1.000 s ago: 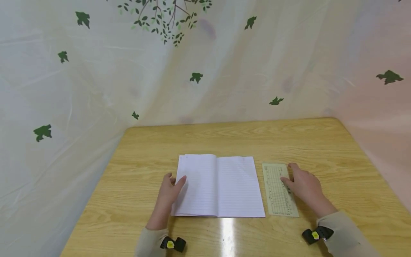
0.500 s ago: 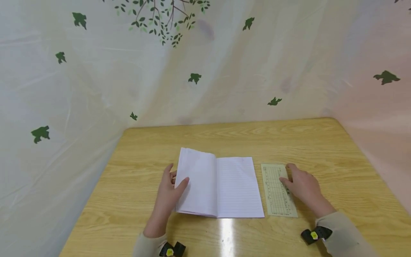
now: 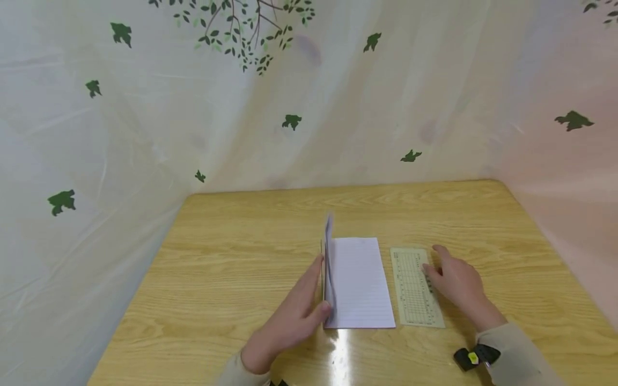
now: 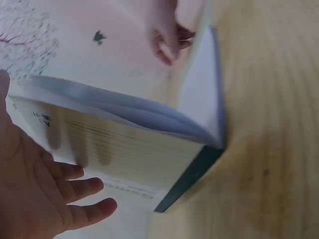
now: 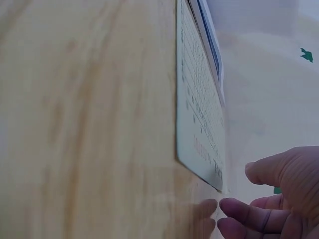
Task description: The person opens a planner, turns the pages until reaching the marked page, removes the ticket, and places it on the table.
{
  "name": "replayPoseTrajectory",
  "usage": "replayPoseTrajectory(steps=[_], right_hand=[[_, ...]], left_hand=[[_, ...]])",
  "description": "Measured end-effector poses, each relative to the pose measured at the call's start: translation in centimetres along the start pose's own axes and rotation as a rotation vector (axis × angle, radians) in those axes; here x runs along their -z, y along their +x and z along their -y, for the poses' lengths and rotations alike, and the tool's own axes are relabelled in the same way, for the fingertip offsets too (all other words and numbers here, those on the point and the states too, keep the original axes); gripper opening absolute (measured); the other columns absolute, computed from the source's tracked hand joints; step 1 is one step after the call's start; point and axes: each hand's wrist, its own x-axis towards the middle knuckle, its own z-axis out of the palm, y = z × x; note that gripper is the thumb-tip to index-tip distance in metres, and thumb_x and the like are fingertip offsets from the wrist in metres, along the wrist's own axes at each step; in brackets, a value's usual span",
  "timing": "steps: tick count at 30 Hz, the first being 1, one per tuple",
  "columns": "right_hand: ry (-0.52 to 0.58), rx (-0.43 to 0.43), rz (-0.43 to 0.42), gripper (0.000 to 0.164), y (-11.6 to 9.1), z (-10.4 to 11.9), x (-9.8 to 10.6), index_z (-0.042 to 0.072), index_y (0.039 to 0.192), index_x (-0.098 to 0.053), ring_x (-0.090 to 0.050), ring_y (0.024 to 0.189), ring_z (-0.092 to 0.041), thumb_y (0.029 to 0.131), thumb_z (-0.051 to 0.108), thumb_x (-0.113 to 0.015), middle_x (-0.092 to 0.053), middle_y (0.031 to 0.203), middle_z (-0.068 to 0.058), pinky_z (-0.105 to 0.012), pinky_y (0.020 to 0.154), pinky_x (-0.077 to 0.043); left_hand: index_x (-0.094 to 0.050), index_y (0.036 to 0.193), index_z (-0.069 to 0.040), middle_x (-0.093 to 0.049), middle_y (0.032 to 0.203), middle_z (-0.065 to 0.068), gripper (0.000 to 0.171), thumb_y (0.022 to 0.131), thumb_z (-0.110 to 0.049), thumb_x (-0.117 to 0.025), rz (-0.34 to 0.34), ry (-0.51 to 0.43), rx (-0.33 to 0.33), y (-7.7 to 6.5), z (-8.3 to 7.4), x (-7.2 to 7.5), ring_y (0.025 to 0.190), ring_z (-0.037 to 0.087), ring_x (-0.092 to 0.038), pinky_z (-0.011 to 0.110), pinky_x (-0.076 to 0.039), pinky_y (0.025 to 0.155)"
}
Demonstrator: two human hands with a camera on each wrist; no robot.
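Observation:
A lined notebook (image 3: 359, 284) lies on the wooden table, its left part raised nearly upright at the spine. In the left wrist view, its cover (image 4: 124, 149) shows printed lines and a dark green spine. My left hand (image 3: 294, 316) is against the raised cover, fingers extended behind it and thumb by the lower page edge. To the notebook's right lies a thin pale green card (image 3: 416, 287) printed with a grid. By the card's right edge is my right hand (image 3: 456, 276), thumb and fingers apart; the right wrist view shows a gap between them and the card (image 5: 199, 124).
The wooden table (image 3: 232, 241) reaches back to a pale curtain (image 3: 338, 145) with green bird and leaf prints. Curtain also hangs along both sides. A black wrist camera (image 3: 465, 359) sits on the right wrist.
The left pages and cover have swung up from lying flat to nearly upright. My left hand has moved right with them, its fingers straightening. The right hand and the card have hardly moved.

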Motion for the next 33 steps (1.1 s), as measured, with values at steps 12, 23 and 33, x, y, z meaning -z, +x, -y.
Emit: replayPoseTrajectory(steps=[12, 23, 33], right_hand=[[0.033, 0.028, -0.098, 0.050, -0.6, 0.0, 0.6, -0.008, 0.133, -0.047, -0.050, 0.057, -0.017, 0.095, 0.022, -0.060, -0.063, 0.074, -0.008, -0.032, 0.049, -0.038], [0.057, 0.052, -0.114, 0.043, -1.3, 0.9, 0.4, -0.005, 0.128, -0.056, -0.065, 0.073, -0.027, 0.096, 0.021, -0.061, -0.069, 0.093, -0.019, -0.040, 0.055, -0.049], [0.045, 0.193, -0.236, 0.041, -2.5, 1.9, -0.5, -0.004, 0.125, -0.059, -0.052, 0.110, -0.053, 0.091, 0.019, -0.068, -0.055, 0.125, -0.032, -0.067, 0.083, -0.043]], left_hand=[[-0.037, 0.152, -0.020, -0.025, 0.159, 0.008, 0.074, 0.094, -0.066, -0.039, 0.428, 0.455, 0.046, 0.3, 1.1, -3.1, 0.144, 0.038, -0.022, 0.060, -0.028, 0.109], [-0.044, 0.148, -0.023, -0.032, 0.157, 0.007, 0.066, 0.094, -0.060, -0.048, 0.450, 0.514, 0.043, 0.5, 1.1, -3.7, 0.143, 0.036, -0.028, 0.060, -0.034, 0.105], [-0.051, 0.143, -0.015, -0.038, 0.153, 0.012, 0.061, 0.097, -0.055, -0.048, 0.341, 0.403, 0.121, 0.3, 2.4, -3.5, 0.139, 0.035, -0.036, 0.052, -0.037, 0.106]])
